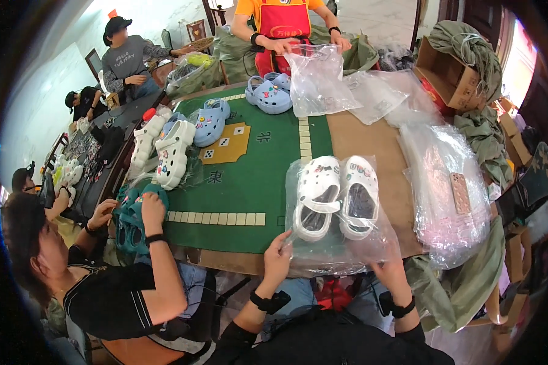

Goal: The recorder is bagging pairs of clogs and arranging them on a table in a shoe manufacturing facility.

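Left hand (278, 258) pinches the near left edge of a clear plastic bag (341, 249), fingers closed on the film. Right hand (388, 272) sits at the bag's near right corner, mostly behind the crinkled plastic; it looks closed on the edge, but the film hides the fingers so hard to be sure. Both wrists wear black bands.

Bag lies flat at the near edge of the table, partly on the green game mat (249, 182), partly on the brown tabletop (362, 140). Inside it, a pair of white clogs (336, 196), side by side, toes pointing away from the person, small charms on the uppers.

Just right of the bag, a thick stack of empty clear bags (447, 201), hanging over the table's right edge. Further back on the mat, a light blue clog pair (270, 92) near the far side, another blue clog (211, 121) to the left, and white clogs (164, 149) stacked at the left edge.

Across the table a person in a red apron holds up a clear bag (315, 79) with both hands. On the left, a seated person in a black shirt handles teal clogs (131, 219). Open cardboard box (447, 76) at far right, olive cloth sacks (475, 48) draped around it.
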`<state>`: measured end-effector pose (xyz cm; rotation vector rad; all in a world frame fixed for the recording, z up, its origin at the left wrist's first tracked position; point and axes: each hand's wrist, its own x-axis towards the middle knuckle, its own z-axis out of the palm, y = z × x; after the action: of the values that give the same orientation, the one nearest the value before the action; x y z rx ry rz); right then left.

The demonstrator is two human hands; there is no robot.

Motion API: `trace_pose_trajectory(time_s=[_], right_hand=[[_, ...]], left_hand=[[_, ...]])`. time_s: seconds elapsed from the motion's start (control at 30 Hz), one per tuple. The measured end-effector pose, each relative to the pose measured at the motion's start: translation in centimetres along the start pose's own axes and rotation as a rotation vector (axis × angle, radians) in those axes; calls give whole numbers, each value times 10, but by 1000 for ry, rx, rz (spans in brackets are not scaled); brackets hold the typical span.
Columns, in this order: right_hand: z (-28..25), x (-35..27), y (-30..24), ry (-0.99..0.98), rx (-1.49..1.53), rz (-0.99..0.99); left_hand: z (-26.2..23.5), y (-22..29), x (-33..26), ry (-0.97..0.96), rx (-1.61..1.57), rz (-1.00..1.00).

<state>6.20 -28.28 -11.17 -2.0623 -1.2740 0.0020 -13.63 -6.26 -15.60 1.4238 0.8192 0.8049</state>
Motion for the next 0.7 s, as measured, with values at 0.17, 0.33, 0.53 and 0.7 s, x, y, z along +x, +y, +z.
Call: trace_pose_trajectory(time_s=[0.17,0.33,0.53,0.7], right_hand=[[-19,2,-27,-86,-297,-176],[-9,-11,21,-63,-463,-283],[-9,-19,27,325,-406,-343],[-19,-3,16,362,-246,-232]], left_hand=[[-10,33,0,-22,-140,-241],[-20,36,-4,-200,-246,-273],[-34,43,-9,-274,-223,-273],[-45,22,-12,-247,-226,-276]])
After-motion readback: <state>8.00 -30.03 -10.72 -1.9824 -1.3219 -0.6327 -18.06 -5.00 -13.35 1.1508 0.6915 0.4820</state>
